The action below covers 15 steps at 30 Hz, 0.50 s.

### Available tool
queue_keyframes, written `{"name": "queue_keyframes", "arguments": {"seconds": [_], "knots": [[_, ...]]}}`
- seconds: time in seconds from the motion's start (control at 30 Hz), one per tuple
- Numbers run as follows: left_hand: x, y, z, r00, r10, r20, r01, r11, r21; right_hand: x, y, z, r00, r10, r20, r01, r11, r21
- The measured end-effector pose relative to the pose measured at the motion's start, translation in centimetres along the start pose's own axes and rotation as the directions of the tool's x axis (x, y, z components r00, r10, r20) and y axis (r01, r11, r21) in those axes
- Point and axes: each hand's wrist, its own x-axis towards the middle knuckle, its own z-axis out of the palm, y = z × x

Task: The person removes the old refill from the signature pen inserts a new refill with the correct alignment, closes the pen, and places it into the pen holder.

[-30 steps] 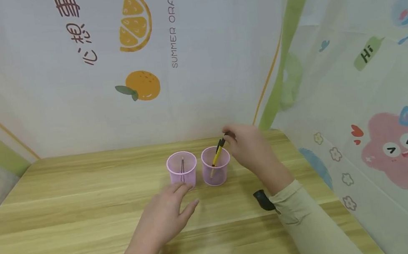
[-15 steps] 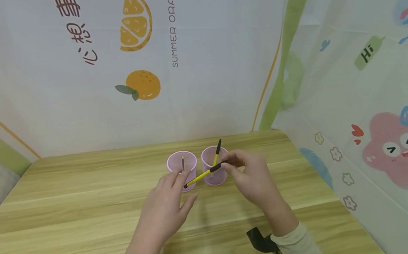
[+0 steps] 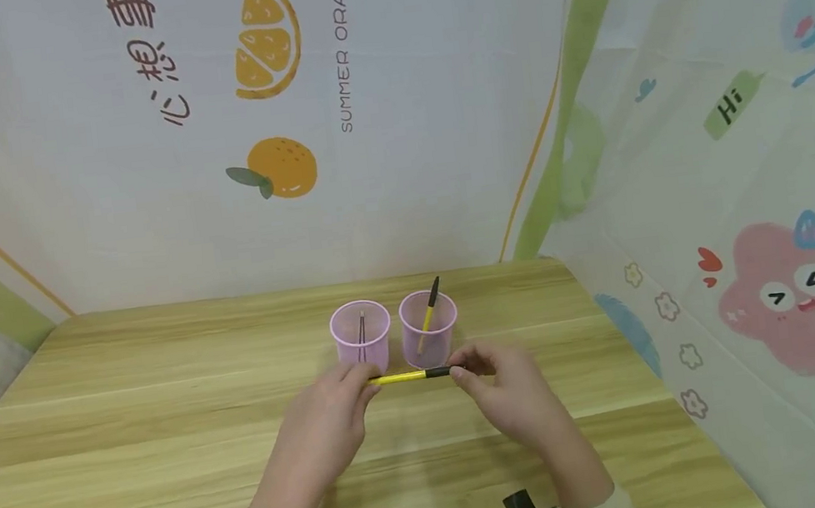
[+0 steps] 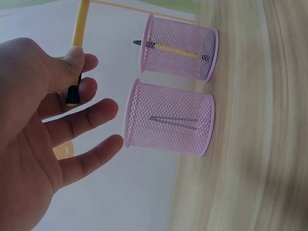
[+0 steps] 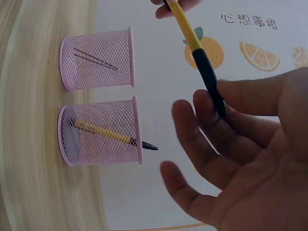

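Along the back edge of the worktop (image 3: 136, 452) hangs a white cloth (image 3: 409, 203) printed with oranges, and a second cloth (image 3: 673, 198) with a pink cartoon flower runs beside the right edge. From the front edge a person's left hand (image 3: 324, 421) and right hand (image 3: 510, 393) reach inward, both gripping the same yellow-and-black pen (image 3: 402, 378), raised off the wood and level from side to side. Left thumb and fingers pinch its yellow end, right thumb and fingers its long black end; the left hand's other fingers spread loosely. Just beyond it, nearer the back edge, two pink mesh cups stand upright, close but apart. The right cup (image 3: 441, 346) holds another pen (image 3: 429, 317), tilted, its black end above the rim; the left cup (image 3: 379, 353) holds two thin dark sticks (image 3: 362, 330) below its rim.
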Motion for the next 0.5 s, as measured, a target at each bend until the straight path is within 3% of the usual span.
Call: {"name": "queue_keyframes", "arguments": {"seconds": [0.1,0.23,0.5], "knots": [[-0.1,-0.1,0.2,0.998,0.048,-0.031,-0.047,0.999,0.016,-0.1,0.2,0.1,0.994,-0.032,0.104,0.039,0.997,-0.064],[-0.4,-0.2,0.4,0.991,0.106,-0.083,-0.104,0.994,0.033,-0.1,0.7,0.1,0.979,-0.015,0.204,0.034,0.995,-0.09],[-0.6,-0.5,0.2,0.972,0.166,-0.166,-0.16,0.986,0.051,0.0,1.3,-0.1,0.964,0.035,0.264,-0.02,0.998,-0.059]]}}
